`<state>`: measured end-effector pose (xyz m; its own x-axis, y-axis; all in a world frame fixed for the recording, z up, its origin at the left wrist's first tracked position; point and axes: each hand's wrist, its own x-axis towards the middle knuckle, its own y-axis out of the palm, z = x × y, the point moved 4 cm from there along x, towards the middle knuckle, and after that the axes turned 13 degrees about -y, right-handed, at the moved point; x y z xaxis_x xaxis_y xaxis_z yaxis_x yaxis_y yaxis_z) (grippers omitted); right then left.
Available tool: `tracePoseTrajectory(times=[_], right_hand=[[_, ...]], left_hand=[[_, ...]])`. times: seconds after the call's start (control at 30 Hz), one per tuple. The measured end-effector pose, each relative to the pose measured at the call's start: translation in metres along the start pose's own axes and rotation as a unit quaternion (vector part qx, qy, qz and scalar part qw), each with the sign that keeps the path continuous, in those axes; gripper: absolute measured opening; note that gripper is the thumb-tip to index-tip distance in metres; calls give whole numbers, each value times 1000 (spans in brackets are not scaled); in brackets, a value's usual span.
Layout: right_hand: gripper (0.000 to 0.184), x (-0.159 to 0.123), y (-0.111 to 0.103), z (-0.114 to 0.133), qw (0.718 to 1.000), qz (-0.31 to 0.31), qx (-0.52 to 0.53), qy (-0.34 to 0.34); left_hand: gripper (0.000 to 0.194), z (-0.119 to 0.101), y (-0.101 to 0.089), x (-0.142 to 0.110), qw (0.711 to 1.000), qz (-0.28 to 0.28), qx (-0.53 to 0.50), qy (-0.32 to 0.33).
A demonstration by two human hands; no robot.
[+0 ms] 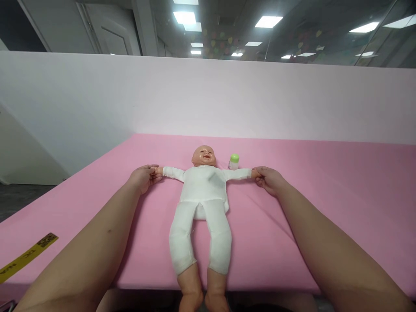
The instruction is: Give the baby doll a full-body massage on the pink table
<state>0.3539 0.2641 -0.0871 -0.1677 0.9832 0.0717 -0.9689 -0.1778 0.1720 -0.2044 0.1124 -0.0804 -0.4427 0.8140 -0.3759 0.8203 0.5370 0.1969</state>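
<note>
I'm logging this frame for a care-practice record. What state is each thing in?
Doll: lying face up, arms stretched out sideways, feet past the mat's near edge.
Left hand: closed on the doll's hand.
Right hand: closed on the doll's other hand.
Small bottle: upright by the doll's head, green cap on.
Pink mat: spread flat.

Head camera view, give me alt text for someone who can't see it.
A baby doll in white clothes lies face up on a pink table, arms spread. The person's left hand and right hand each grip one of its hands. A small green-capped bottle stands beside the doll's head.
</note>
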Motion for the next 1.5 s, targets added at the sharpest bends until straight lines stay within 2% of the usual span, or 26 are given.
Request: tracePoseTrajectory(times=[0.2,0.47,0.6,0.87,1.07,1.2,1.37,1.5], right_hand=[[33,1,-4,0,999,16,25,14],[35,-10,1,11,997,60,39,-4],[36,-14,4,12,997,71,14,-5],[36,-9,7,6,999,36,-27,-4],[18,-6,5,3,999,15,-33,-2],[36,-7,3,7,1000,15,-7,6],[21,-9,7,14,999,17,42,2],[27,-14,22,15,996,43,77,-8]], left_hand=[[42,1,-2,4,999,13,-1,-30],[41,4,-7,9,999,49,20,-9],[41,4,-7,8,998,58,30,-4],[26,4,-5,9,999,22,29,-2],[34,6,-6,12,1000,4,2,3],[38,6,-6,11,1000,26,-12,1],[15,5,10,-1,997,73,-18,9],[26,10,33,-14,994,101,26,-16]])
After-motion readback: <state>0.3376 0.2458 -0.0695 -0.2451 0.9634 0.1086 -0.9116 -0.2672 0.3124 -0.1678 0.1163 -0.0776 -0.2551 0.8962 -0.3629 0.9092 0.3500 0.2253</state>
